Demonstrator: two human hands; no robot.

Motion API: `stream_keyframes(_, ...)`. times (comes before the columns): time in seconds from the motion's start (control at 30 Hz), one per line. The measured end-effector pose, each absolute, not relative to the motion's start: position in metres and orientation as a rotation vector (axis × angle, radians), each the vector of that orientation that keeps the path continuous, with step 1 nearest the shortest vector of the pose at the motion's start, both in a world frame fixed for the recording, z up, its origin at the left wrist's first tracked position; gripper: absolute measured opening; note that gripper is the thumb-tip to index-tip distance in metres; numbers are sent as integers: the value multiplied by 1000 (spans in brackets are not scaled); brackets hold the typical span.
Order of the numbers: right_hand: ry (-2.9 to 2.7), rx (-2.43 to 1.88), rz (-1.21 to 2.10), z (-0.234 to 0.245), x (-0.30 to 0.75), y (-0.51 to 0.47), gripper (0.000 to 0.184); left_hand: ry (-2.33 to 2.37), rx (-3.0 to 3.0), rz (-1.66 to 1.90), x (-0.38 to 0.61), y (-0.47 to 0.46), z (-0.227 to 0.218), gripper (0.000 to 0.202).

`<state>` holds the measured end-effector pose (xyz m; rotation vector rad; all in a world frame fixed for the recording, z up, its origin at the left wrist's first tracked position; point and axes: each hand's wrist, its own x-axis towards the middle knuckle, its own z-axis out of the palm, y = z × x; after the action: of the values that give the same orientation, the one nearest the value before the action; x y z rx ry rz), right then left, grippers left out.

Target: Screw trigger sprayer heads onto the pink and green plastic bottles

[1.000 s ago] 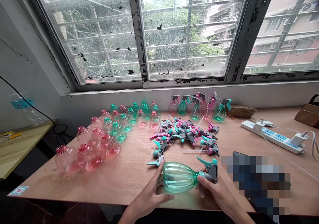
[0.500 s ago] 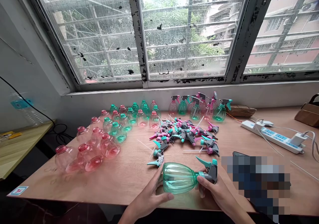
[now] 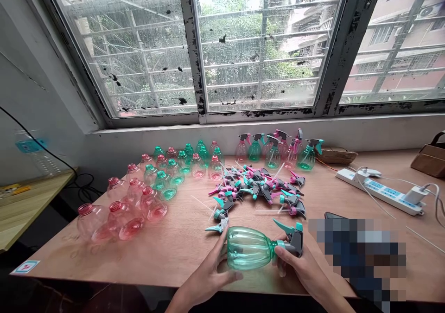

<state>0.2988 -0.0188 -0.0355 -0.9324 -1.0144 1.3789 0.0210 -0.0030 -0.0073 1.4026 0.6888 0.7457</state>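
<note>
Holding a green bottle [image 3: 248, 248] on its side just over the near edge of the table [image 3: 167, 257], the left hand [image 3: 208, 276] cups the rounded base with curled fingers. The right hand [image 3: 299, 266] wraps the neck end, closed around the grey-and-teal trigger head [image 3: 294, 238] seated there. Whether that head is screwed fully home I cannot tell.

Just beyond the left hand's fingertips lies a single loose trigger [image 3: 216, 227]. Farther ahead of both hands sprawls a pile of loose trigger heads [image 3: 257, 188], pink and teal, with thin dip tubes scattered among them. Past the pile, against the wall, stands a short row of finished sprayers [image 3: 278, 150].

Ahead and to the left of the left hand, many bare bottles wait without heads: a green and pink cluster [image 3: 181, 164] and, nearer, a group of pink bottles [image 3: 121, 211]. Off to the right of the right hand lies a power strip [image 3: 382, 190].

Judging by the counts, the work looks early: a handful finished, one in hand, and most bottles and heads unjoined.
</note>
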Motion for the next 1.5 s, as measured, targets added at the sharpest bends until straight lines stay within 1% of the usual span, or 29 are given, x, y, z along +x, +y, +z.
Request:
stream_keyframes(0.2,-1012,-929,1383,-35,299,-20,40,694,1395,742,20,-2,-13,107)
stream_keyframes(0.57,-1011,-929,1392,-39,300,-19,41,701,1396,722,21,-4,-4,117)
stream_keyframes(0.73,-1027,-926,1380,-41,300,-18,39,696,1382,723,21,-3,-8,110)
stream_keyframes(0.83,-1029,-925,1379,-40,300,-17,39,697,1382,720,21,-3,-9,109)
stream_keyframes(1.2,-1021,-931,1376,-36,299,-19,40,710,1406,728,21,-5,-1,117)
stream_keyframes(1.5,-1002,-932,1368,-38,299,-18,37,709,1393,721,21,-4,-4,108)
